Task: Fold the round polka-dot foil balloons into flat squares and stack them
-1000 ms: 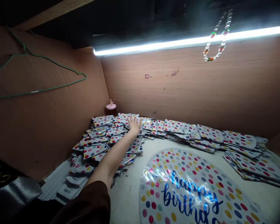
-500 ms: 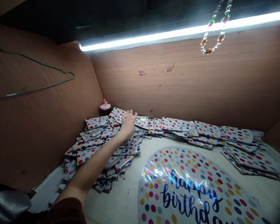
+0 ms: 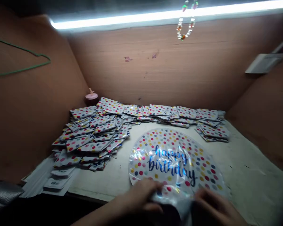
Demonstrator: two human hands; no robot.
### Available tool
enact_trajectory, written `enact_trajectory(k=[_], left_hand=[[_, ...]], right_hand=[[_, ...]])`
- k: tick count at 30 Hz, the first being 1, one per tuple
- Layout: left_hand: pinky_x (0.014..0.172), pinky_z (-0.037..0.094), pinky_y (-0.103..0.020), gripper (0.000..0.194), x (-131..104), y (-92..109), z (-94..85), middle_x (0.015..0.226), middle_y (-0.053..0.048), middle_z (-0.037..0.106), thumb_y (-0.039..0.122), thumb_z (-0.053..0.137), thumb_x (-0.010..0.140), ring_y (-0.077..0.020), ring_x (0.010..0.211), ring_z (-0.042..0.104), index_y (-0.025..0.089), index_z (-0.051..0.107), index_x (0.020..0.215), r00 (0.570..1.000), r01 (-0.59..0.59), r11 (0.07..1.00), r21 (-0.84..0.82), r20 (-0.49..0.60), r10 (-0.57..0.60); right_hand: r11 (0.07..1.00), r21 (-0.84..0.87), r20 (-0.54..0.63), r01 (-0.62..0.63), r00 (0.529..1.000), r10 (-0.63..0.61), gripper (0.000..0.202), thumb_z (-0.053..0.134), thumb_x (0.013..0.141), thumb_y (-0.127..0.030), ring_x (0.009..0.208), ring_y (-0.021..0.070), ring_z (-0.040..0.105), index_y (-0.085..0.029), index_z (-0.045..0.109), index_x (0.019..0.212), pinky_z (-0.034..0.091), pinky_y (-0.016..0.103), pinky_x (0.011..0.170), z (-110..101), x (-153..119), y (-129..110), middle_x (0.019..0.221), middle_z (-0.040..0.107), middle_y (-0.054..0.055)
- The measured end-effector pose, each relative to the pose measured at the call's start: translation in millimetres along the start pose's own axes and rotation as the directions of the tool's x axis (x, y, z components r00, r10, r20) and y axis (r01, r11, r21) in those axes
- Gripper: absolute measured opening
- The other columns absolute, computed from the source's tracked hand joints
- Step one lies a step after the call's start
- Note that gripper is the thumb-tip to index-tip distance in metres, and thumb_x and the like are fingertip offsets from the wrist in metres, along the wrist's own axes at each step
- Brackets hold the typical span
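Observation:
A flat, round foil balloon (image 3: 141,157) lies on the table, white with coloured dots and blue "happy birthday" lettering. Its near edge is lifted and bent up toward me. My left hand (image 3: 143,196) grips that edge on the left, fingers over the foil and thumb below. On the other side of the raised part, my right hand (image 3: 217,205) has its fingers curled and pinched at the foil; motion blurs it somewhat. Folded dotted foil balloons (image 3: 89,141) are heaped to the left of the flat one.
More folded balloons (image 3: 186,113) line the back wall, with a small stack (image 3: 213,132) at the right. White barcoded cards (image 3: 58,182) lie at the front left. A pink-lidded container (image 3: 91,96) stands in the back corner. Overhead are a light tube (image 3: 155,17) and a bead string (image 3: 183,36).
My left hand has come back from the folded balloons at the back left to the flat balloon's near edge. My right hand has come into view there. The edge is now lifted, and the view has shifted.

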State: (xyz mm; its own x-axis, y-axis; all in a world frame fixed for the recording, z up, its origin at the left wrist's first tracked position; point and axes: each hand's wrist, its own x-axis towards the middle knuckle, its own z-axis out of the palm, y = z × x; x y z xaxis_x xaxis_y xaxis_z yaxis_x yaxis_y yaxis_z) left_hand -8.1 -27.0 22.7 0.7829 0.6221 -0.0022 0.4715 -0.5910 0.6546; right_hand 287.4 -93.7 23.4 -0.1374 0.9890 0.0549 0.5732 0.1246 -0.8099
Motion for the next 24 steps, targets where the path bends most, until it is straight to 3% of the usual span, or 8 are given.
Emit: enact_trajectory(k=[4, 7, 11, 14, 18, 20, 22, 24], left_hand=[[0.110, 0.025, -0.054, 0.070, 8.0, -1.5, 10.0, 0.147, -0.017, 0.038, 0.044, 0.053, 0.088, -0.0350, 0.135, 0.034, 0.022, 0.025, 0.148, 0.860, 0.312, 0.917, 0.248, -0.485, -0.161], [0.109, 0.002, -0.066, 0.079, 7.8, 3.8, 23.4, 0.157, -0.011, 0.012, 0.052, 0.059, 0.082, -0.0407, 0.142, 0.010, 0.033, 0.020, 0.148, 0.940, 0.134, 0.856, 0.499, -0.338, 0.051], [0.107, 0.008, -0.069, 0.083, 2.0, 5.2, 38.0, 0.158, -0.010, 0.010, 0.065, 0.055, 0.078, -0.0424, 0.140, 0.015, 0.038, 0.018, 0.148, 0.996, -0.072, 0.867, 0.492, -0.012, 0.090], [0.109, 0.012, -0.066, 0.087, 7.0, -2.3, 30.1, 0.154, -0.013, 0.021, 0.066, 0.059, 0.075, -0.0403, 0.139, 0.020, 0.033, 0.022, 0.147, 0.970, 0.047, 0.893, 0.448, -0.235, 0.067], [0.112, 0.015, -0.059, 0.112, 19.1, -24.0, -6.0, 0.148, -0.021, 0.027, 0.047, 0.075, 0.069, -0.0371, 0.140, 0.018, 0.017, 0.002, 0.148, 0.720, 0.360, 0.901, 0.241, -0.686, -0.104], [0.110, 0.020, -0.060, 0.095, 17.8, -37.6, -21.9, 0.133, -0.015, 0.049, 0.037, 0.075, 0.070, -0.0346, 0.131, 0.038, 0.019, 0.020, 0.146, 0.794, 0.293, 0.930, 0.222, -0.599, -0.107], [0.105, 0.034, -0.054, 0.044, 10.7, -49.3, -29.2, 0.103, -0.006, 0.064, 0.027, 0.067, 0.077, -0.0271, 0.108, 0.057, 0.025, 0.056, 0.120, 0.910, 0.146, 0.964, 0.223, -0.413, -0.042], [0.097, 0.045, -0.045, 0.011, 2.0, -56.8, -28.9, 0.100, -0.006, 0.064, 0.021, 0.059, 0.083, -0.0240, 0.103, 0.059, 0.024, 0.066, 0.091, 0.947, 0.064, 0.981, 0.185, -0.322, -0.002]], right_hand=[[0.989, -0.148, -0.125, -0.020, 0.992, 0.001, 0.023, 0.043, 0.091, -0.039, 0.071, 0.0173, 0.061, -0.022, 0.054, 0.080, 0.046, 0.028, 0.067, -21.0, 74.4, -20.3, 0.077, 0.065, 0.001], [0.938, -0.328, -0.126, -0.111, 0.989, 0.073, 0.017, 0.042, 0.092, -0.030, 0.071, 0.0158, 0.060, -0.021, 0.051, 0.080, 0.042, 0.025, 0.065, -18.9, 127.4, -17.1, 0.078, 0.065, 0.002], [0.900, -0.412, -0.143, -0.144, 0.985, 0.092, 0.015, 0.043, 0.093, -0.026, 0.075, 0.0161, 0.059, -0.019, 0.053, 0.084, 0.040, 0.024, 0.066, -17.1, 172.8, -4.8, 0.082, 0.066, 0.005], [0.882, -0.456, -0.142, -0.120, 0.988, 0.061, 0.013, 0.045, 0.093, -0.025, 0.079, 0.0173, 0.059, -0.018, 0.056, 0.089, 0.040, 0.024, 0.068, -30.6, 187.4, -8.1, 0.086, 0.067, 0.007], [0.875, -0.474, -0.079, 0.101, 0.984, -0.157, 0.024, 0.058, 0.087, -0.041, 0.079, 0.0180, 0.061, -0.020, 0.058, 0.100, 0.043, 0.026, 0.073, -51.5, 149.5, -27.2, 0.089, 0.068, 0.005], [0.781, -0.459, 0.021, 0.423, 0.884, -0.467, 0.039, 0.066, 0.080, -0.049, 0.073, 0.0186, 0.062, -0.020, 0.059, 0.105, 0.047, 0.029, 0.071, -54.3, 105.9, -28.1, 0.082, 0.068, 0.005], [0.658, -0.447, 0.119, 0.606, 0.770, -0.627, 0.050, 0.065, 0.082, -0.042, 0.082, 0.0204, 0.065, -0.020, 0.051, 0.124, 0.050, 0.032, 0.075, -52.0, 59.8, -15.4, 0.094, 0.069, 0.008], [0.621, -0.501, 0.161, 0.603, 0.770, -0.617, 0.058, 0.063, 0.083, -0.035, 0.092, 0.0242, 0.065, -0.019, 0.042, 0.136, 0.053, 0.035, 0.079, -48.8, 23.0, 9.8, 0.104, 0.068, 0.012]])
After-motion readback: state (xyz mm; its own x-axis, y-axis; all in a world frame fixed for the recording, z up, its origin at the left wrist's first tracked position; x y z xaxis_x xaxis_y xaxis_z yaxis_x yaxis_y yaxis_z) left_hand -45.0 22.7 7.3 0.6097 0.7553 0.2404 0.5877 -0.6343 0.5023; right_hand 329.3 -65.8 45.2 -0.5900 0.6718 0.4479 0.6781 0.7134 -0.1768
